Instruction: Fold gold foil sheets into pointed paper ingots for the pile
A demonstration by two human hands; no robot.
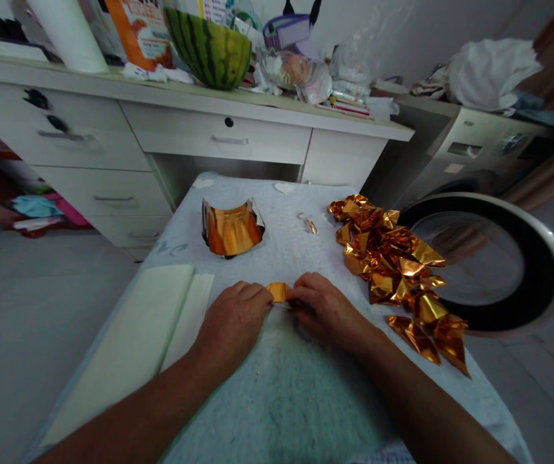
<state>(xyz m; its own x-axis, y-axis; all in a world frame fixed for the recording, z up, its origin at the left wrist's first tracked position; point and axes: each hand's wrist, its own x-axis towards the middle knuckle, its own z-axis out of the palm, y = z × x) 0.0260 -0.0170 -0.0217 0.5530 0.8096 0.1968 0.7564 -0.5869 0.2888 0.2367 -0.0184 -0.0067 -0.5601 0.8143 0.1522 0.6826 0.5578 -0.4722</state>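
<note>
Between my two hands is a small piece of gold foil paper (278,292), with a pale edge showing below it. My left hand (238,316) pinches its left end, fingers curled. On the other end, the fingers of my right hand (322,309) are closed. The fingertips hide both ends of the foil paper. Beyond my left hand lies a curved stack of gold foil sheets (233,231), its sides bent up. To the right, a heap of folded gold foil pieces (393,258) spreads along the table's edge.
Pale paper sheets (126,341) lie on the cloth-covered table (277,399) at left. A foil scrap (312,226) sits near the middle. Past the table stands a white desk (209,135) bearing a cut watermelon (211,51). An open washing machine door (547,270) flanks the right side.
</note>
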